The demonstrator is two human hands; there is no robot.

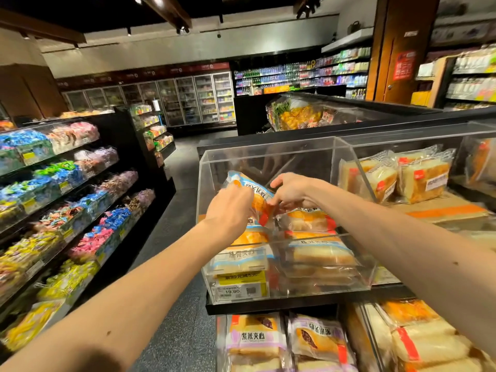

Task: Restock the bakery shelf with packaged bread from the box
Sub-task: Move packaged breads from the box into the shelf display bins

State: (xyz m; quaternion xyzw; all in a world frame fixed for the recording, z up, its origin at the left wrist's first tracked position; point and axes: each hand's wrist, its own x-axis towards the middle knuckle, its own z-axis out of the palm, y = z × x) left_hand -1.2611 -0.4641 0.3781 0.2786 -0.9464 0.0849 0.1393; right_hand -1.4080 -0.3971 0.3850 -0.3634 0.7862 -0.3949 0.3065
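Head view showed both hands — left hand [228, 202], right hand [291, 193] — pinching one bread packet [255, 196] inside the clear bin [268, 157]; best laid flat, label forward, atop the stack.

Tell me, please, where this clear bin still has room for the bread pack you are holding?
Free: the rear half of the clear bin, between its back wall and the stacked packs, and above them; the floor there is hidden. Crowded: the front behind the price tag, and the purple packs on the shelf below.
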